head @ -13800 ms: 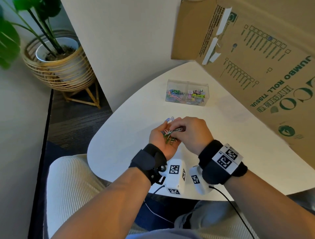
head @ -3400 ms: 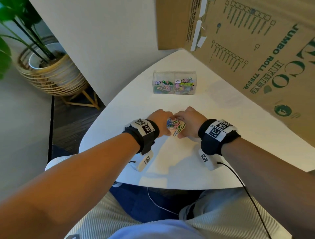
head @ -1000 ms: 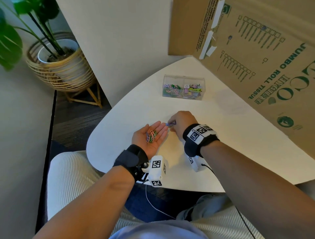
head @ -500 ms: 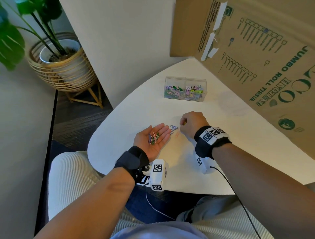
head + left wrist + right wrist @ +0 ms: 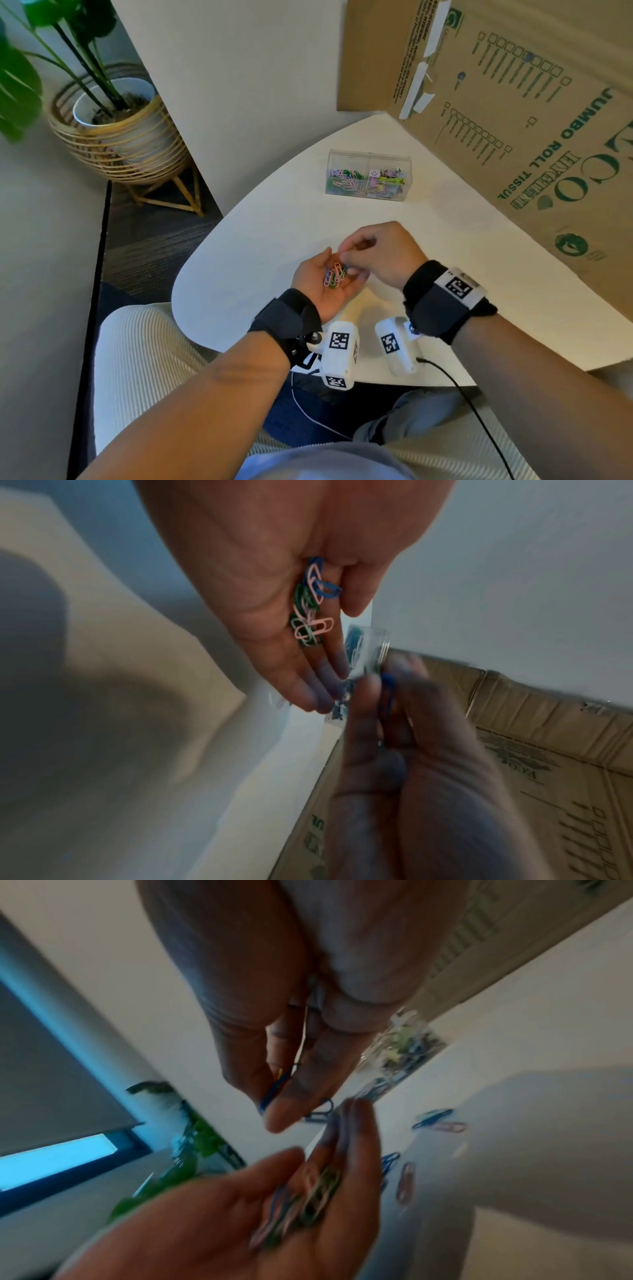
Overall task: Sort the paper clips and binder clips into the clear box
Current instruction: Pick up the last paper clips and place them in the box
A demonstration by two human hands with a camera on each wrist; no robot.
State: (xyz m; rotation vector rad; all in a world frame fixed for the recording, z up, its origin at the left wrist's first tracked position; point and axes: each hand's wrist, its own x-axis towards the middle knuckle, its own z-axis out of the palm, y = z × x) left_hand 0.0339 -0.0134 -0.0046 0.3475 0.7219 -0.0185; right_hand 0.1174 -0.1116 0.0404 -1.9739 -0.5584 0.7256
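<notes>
Right hand [image 5: 383, 255] has moved from the table, where it was half a second ago, back over the upturned left hand [image 5: 323, 286], pinching blue paper clips [image 5: 274, 1093]. Left palm lies flat, cradling a heap of clips [image 5: 334, 275]: gathering continues, some remain on table [image 5: 435, 1121]. Clear box [image 5: 368, 176] sits well beyond. Cardboard [image 5: 513, 113] reads "JUMBO ROLL TISSUE"

Left hand [image 5: 274, 593] cradles paper clips [image 5: 311, 607]; right hand [image 5: 411, 764] pinches one.
</notes>
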